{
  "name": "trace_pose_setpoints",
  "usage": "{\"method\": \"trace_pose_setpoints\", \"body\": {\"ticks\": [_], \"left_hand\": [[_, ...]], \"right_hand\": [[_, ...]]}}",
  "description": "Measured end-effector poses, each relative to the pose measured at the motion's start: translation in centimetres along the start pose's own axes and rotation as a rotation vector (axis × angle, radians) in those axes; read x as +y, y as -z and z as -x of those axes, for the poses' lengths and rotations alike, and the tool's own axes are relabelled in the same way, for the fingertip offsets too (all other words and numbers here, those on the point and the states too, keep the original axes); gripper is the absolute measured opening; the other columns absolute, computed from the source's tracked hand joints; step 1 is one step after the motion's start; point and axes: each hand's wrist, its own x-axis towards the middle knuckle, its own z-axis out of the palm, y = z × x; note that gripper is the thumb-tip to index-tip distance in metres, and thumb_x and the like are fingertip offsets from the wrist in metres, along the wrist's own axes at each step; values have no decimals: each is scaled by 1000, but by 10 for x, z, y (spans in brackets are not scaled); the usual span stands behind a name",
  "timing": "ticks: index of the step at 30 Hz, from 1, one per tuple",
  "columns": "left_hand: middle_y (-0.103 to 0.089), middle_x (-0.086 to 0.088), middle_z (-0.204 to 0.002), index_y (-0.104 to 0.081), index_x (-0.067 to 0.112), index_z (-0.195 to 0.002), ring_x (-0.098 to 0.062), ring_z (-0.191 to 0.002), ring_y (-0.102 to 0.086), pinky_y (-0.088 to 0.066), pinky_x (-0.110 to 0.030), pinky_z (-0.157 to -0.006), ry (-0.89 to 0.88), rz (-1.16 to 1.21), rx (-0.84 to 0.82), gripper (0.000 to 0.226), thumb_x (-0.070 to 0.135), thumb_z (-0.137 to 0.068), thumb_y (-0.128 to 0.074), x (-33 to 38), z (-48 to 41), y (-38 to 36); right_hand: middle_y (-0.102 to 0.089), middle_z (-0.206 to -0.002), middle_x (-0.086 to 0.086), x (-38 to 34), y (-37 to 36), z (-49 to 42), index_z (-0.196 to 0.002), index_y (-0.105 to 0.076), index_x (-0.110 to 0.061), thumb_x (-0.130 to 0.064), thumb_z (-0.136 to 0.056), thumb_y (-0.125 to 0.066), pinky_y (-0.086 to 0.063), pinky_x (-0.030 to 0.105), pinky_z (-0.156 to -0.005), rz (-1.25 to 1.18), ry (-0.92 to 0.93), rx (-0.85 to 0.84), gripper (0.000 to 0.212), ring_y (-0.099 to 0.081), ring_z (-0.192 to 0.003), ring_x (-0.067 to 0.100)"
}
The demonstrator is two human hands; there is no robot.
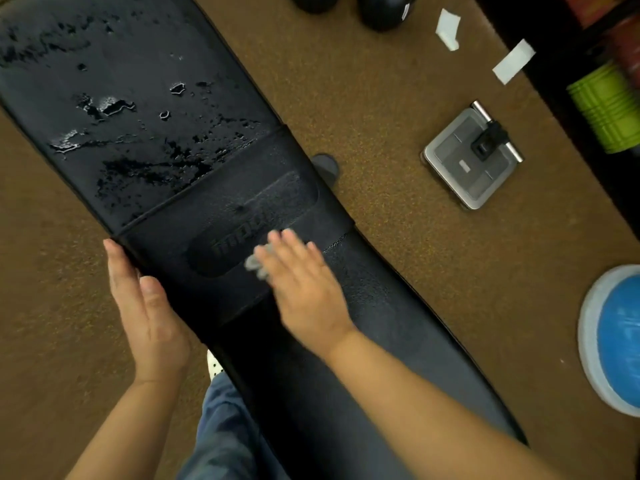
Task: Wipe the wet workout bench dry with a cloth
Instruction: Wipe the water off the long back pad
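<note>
The black padded workout bench runs from the upper left down to the lower right. Water drops and puddles cover its wide upper pad, while the middle section with the embossed logo looks mostly dry. My right hand lies flat with straight fingers on a small grey cloth, pressing it onto the bench beside the logo. Only an edge of the cloth shows past my fingers. My left hand rests with straight fingers against the bench's left edge, thumb on the pad.
The floor is brown carpet. A square silver scale lies right of the bench, with two white paper scraps beyond it. A blue balance ball and a green foam roller sit at the right. Dark round weights stand at the top.
</note>
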Motion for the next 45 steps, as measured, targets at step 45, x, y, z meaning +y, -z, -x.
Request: {"method": "trace_pose_setpoints", "body": {"ticks": [45], "left_hand": [[6, 0, -162, 2, 12, -153, -2, -146, 5, -1, -24, -120, 37, -134, -17, 83, 68, -93, -13, 14, 4, -10]], "right_hand": [[-61, -121, 21, -47, -18, -103, -114, -64, 2, 5, -82, -59, -39, 38, -104, -263, 154, 103, 32, -56, -117, 35]]}}
